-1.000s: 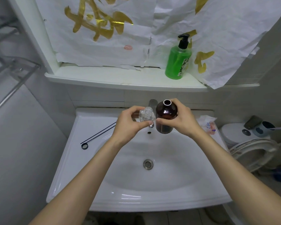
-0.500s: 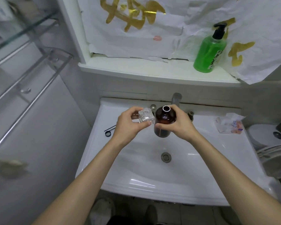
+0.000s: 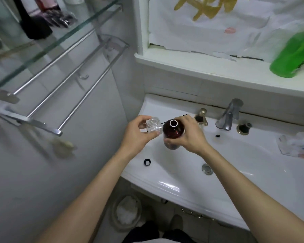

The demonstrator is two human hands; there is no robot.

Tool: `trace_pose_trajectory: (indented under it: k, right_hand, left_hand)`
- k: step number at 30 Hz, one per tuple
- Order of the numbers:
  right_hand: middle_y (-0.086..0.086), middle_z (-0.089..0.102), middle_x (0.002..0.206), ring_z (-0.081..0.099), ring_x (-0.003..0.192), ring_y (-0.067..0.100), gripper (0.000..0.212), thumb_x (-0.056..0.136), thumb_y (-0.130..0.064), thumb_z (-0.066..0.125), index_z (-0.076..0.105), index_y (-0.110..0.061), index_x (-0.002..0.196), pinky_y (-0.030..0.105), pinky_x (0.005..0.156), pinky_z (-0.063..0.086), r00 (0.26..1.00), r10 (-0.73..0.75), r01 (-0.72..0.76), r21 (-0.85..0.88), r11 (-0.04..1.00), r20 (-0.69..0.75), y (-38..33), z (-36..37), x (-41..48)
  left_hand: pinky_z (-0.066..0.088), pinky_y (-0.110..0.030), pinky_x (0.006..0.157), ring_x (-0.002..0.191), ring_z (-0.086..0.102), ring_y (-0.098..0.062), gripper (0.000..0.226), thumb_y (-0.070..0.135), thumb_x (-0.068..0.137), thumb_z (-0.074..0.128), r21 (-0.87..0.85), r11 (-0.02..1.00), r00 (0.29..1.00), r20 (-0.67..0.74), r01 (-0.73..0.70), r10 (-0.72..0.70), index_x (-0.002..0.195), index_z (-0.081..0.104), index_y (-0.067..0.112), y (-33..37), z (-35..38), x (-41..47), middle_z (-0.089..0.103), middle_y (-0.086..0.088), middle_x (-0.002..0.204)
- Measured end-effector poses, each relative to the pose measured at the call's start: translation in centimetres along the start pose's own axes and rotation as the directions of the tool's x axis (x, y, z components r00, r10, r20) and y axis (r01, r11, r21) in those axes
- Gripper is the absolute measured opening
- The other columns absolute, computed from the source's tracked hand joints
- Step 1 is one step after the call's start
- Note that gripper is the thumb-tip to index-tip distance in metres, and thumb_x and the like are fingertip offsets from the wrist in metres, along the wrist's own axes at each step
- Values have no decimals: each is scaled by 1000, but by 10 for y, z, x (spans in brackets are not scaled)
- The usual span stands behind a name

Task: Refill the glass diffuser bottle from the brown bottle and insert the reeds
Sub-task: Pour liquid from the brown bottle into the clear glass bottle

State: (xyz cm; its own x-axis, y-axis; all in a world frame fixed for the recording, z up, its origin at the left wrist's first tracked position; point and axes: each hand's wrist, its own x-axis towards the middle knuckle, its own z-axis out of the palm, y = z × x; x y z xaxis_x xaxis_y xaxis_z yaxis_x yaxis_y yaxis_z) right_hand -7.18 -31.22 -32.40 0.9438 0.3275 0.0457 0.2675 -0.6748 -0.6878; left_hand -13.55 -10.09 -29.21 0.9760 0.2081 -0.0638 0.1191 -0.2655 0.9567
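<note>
My left hand [image 3: 138,135] holds a small square clear glass diffuser bottle [image 3: 153,126] with its round mouth open and facing up. Right beside it, my right hand [image 3: 186,137] grips the uncapped brown bottle [image 3: 173,133], upright, its white-rimmed neck almost touching the glass bottle. Both bottles are above the left part of the white sink [image 3: 182,172]. A short black stretch of the reeds [image 3: 183,115] shows behind my right hand; the rest is hidden. A black cap [image 3: 147,162] lies on the sink's left rim.
A chrome tap [image 3: 229,116] and two brass knobs stand at the sink's back. A green soap bottle [image 3: 295,57] stands on the white shelf above. A crumpled packet [image 3: 297,146] lies at the right. A glass shelf and towel rails [image 3: 68,81] jut from the left wall. A waste bin [image 3: 126,211] stands below.
The view has swung left and down, so the sink sits further right. My hands keep both bottles side by side in the same grip; the black cap now shows on the rim.
</note>
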Motion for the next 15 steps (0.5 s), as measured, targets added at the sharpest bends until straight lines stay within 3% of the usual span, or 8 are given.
trace_pose_trajectory:
  k: [4,11,15]
  right_hand:
    - [-9,56,112,50,112,15,77,55,-60,88,62,-28,121,39,89,51,997,-18,21,-37,999,73,-14,31,8]
    - [-9,56,111,52,110,16,74,58,-57,88,62,-27,120,39,85,51,990,-17,23,-39,999,140,-36,78,21]
    - [-7,56,113,52,114,20,83,51,-61,80,62,-24,123,42,84,52,983,-2,10,-40,999,183,-44,99,26]
  left_hand:
    - [55,-11,77,101,73,-9,43,7,77,93,30,999,998,-57,40,-38,113,72,18,-16,-23,-9,79,0,110]
    - [56,-13,82,92,73,4,44,10,76,94,58,995,991,-107,85,-79,113,73,18,-36,-51,-26,80,6,104]
    - [57,-13,80,87,72,8,42,12,75,95,60,992,988,-119,107,-99,109,73,22,-44,-59,-35,80,12,100]
